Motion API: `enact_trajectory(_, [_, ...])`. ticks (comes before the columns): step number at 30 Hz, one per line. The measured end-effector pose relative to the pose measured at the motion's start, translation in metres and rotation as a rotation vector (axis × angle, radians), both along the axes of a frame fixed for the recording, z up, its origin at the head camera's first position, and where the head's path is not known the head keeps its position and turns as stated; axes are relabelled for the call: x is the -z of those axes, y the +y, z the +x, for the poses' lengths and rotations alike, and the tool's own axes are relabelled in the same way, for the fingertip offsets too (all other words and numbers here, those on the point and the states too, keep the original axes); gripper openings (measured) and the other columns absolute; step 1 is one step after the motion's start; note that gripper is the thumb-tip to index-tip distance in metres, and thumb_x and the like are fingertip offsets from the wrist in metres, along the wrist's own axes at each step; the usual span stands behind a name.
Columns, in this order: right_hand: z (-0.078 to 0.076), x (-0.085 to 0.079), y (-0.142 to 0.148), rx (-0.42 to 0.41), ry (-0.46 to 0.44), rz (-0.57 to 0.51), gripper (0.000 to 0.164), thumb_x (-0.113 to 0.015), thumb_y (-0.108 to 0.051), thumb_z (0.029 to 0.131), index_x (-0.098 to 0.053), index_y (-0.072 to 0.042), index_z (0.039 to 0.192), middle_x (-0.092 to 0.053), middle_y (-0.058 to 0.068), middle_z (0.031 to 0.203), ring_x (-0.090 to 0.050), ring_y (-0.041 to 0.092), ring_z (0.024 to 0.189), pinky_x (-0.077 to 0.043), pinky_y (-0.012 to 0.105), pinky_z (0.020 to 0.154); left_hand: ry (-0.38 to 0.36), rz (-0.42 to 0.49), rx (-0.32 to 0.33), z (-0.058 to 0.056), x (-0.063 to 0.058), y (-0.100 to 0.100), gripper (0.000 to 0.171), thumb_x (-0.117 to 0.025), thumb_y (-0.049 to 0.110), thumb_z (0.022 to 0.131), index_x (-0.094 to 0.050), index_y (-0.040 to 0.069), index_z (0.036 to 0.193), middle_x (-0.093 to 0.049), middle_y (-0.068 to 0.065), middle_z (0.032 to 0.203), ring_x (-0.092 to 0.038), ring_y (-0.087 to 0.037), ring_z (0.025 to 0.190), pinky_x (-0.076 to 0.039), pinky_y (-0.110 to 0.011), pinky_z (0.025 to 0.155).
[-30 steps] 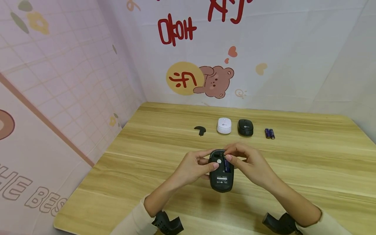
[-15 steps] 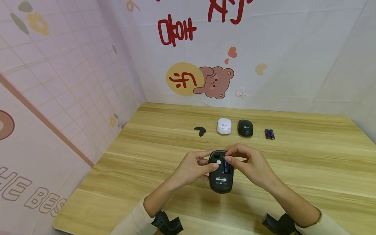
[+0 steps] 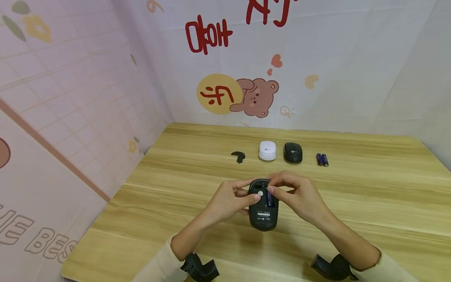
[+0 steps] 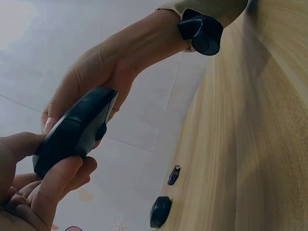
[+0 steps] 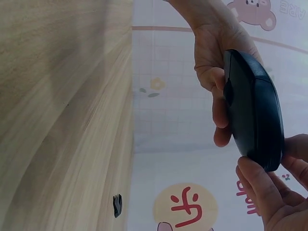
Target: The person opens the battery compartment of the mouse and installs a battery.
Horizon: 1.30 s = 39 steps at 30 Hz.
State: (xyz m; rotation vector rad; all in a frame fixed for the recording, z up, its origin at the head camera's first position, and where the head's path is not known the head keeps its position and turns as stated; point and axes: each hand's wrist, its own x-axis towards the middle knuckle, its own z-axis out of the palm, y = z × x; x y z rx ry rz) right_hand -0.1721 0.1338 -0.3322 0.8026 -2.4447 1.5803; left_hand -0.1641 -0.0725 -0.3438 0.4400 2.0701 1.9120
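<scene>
A black computer mouse (image 3: 262,221) is held above the table, its underside facing the head camera and its battery slot uncovered. A dark blue battery (image 3: 270,199) lies in that slot. My left hand (image 3: 229,199) grips the mouse from the left, thumb on the underside, fingers behind. My right hand (image 3: 299,192) pinches the mouse's upper right end, thumb at the top of the slot, covering the battery's upper end. In the right wrist view the mouse (image 5: 257,110) shows side-on between both hands. The left wrist view also has the mouse (image 4: 72,132) edge-on, clear of the table.
On the wooden table (image 3: 169,168), farther back, lie a dark curved cover piece (image 3: 239,157), a white mouse (image 3: 267,151), another black mouse (image 3: 293,152) and two blue batteries (image 3: 322,159). A printed cloth wall (image 3: 338,105) stands behind the table. Each wrist wears a black camera mount.
The head view has shifted slightly, so everything sits a little farther left in it. Both hands keep nearly the same hold on the mouse.
</scene>
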Motion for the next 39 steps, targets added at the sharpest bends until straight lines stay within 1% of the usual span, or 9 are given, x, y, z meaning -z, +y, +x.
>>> enact_trajectory(3, [0.0001, -0.0006, -0.0018, 0.001, 0.008, 0.001, 0.008, -0.067, -0.004, 0.084, -0.067, -0.012, 0.084, -0.064, 0.003, 0.100, -0.061, 0.016, 0.091, -0.057, 0.028, 0.064, 0.001, 0.007, 0.009, 0.0006, -0.0010, -0.0015, 0.047, -0.065, 0.009, 0.087, -0.051, 0.004, 0.131, -0.066, -0.020, 0.101, -0.067, -0.024, 0.083, -0.058, -0.038, 0.061])
enact_trajectory(7, [0.0001, -0.0012, -0.0033, 0.001, 0.021, -0.001, 0.009, -0.067, -0.002, 0.084, -0.066, -0.011, 0.085, -0.064, 0.005, 0.100, -0.062, 0.017, 0.090, -0.057, 0.028, 0.064, -0.007, 0.004, -0.001, 0.0013, -0.0029, -0.0024, 0.047, -0.066, 0.009, 0.086, -0.052, 0.006, 0.131, -0.066, -0.018, 0.101, -0.067, -0.024, 0.084, -0.057, -0.040, 0.063])
enact_trajectory(14, [0.0012, -0.0024, -0.0033, 0.012, 0.043, 0.006, 0.013, -0.068, 0.000, 0.082, -0.064, -0.012, 0.082, -0.064, 0.005, 0.100, -0.062, 0.018, 0.090, -0.057, 0.028, 0.063, 0.005, 0.003, 0.008, 0.0026, -0.0052, -0.0029, 0.046, -0.065, 0.010, 0.087, -0.052, 0.006, 0.131, -0.066, -0.018, 0.101, -0.067, -0.024, 0.083, -0.057, -0.039, 0.062])
enact_trajectory(23, [0.0023, -0.0021, -0.0023, 0.012, 0.053, 0.007, 0.017, -0.068, 0.004, 0.081, -0.063, -0.012, 0.081, -0.064, 0.004, 0.100, -0.063, 0.017, 0.088, -0.057, 0.027, 0.061, -0.006, 0.003, 0.014, 0.0022, -0.0049, -0.0012, 0.047, -0.066, 0.010, 0.087, -0.052, 0.006, 0.131, -0.066, -0.019, 0.102, -0.067, -0.024, 0.084, -0.057, -0.042, 0.064])
enact_trajectory(31, [0.0014, -0.0017, -0.0031, 0.012, 0.047, -0.001, 0.018, -0.068, 0.005, 0.080, -0.063, -0.012, 0.080, -0.064, 0.004, 0.099, -0.063, 0.016, 0.086, -0.057, 0.028, 0.061, -0.016, -0.007, 0.002, 0.0004, -0.0035, -0.0009, 0.047, -0.066, 0.010, 0.086, -0.052, 0.007, 0.132, -0.067, -0.016, 0.100, -0.067, -0.023, 0.083, -0.058, -0.037, 0.061])
enact_trajectory(39, [0.0014, -0.0014, -0.0038, 0.026, 0.044, -0.002, 0.020, -0.068, 0.007, 0.078, -0.063, -0.012, 0.077, -0.064, 0.003, 0.097, -0.063, 0.015, 0.083, -0.057, 0.028, 0.060, -0.007, -0.013, 0.008, 0.0001, -0.0032, -0.0007, 0.045, -0.066, 0.010, 0.086, -0.054, 0.008, 0.130, -0.067, -0.016, 0.100, -0.067, -0.022, 0.083, -0.057, -0.038, 0.062])
